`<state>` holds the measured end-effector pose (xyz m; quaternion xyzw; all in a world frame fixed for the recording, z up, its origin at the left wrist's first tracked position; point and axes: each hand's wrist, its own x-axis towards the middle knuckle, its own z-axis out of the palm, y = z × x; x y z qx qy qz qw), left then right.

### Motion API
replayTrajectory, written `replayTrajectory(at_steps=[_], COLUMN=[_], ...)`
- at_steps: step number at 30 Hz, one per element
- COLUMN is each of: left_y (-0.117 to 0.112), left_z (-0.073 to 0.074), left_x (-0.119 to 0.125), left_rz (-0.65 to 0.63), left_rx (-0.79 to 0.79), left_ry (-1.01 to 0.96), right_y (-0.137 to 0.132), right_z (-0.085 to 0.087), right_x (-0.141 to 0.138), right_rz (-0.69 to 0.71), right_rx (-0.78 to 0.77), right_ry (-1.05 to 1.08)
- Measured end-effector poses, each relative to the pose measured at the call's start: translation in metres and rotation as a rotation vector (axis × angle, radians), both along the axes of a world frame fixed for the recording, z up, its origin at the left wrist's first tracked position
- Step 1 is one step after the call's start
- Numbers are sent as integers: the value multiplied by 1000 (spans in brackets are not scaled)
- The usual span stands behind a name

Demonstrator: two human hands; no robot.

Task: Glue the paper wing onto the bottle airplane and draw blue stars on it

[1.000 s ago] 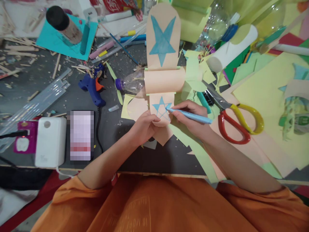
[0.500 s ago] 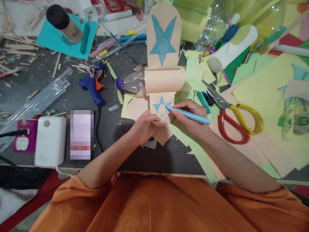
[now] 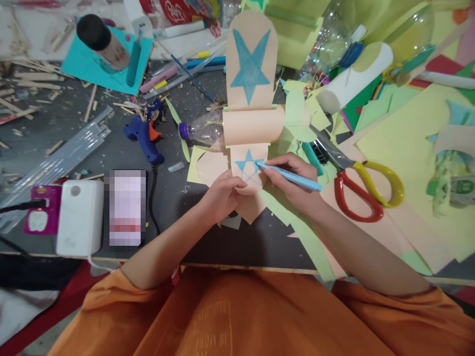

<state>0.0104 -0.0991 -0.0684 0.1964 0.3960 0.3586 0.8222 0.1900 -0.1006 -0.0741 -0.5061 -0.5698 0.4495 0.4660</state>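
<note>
A plastic bottle (image 3: 202, 131) wrapped in peach paper (image 3: 253, 125) lies on the dark table. A tall peach flap with a filled blue star (image 3: 250, 64) sticks up behind it. A smaller peach flap (image 3: 248, 170) with a partly coloured blue star points toward me. My left hand (image 3: 222, 195) pinches the near edge of that small flap. My right hand (image 3: 293, 183) grips a light blue marker (image 3: 291, 177), its tip touching the star's right side.
Red and yellow scissors (image 3: 361, 185) lie right of my right hand among green and peach paper scraps. A blue glue gun (image 3: 143, 138), a white charger (image 3: 78, 217) and a phone (image 3: 125, 207) sit to the left. Wooden sticks and pens litter the back.
The marker tip has shifted slightly along the small star's right side. My left hand keeps its hold on the flap. The view has dipped a little.
</note>
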Motion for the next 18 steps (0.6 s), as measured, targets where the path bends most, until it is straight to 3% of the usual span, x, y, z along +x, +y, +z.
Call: replayTrajectory(at_steps=[18], left_y=[0], left_z=[1], left_x=[1], left_rz=[29], left_rx=[-20], left_ry=[-10], right_y=[1], right_z=[1], right_x=[-1], right_rz=[-22], right_rx=[-20], right_ry=[-25])
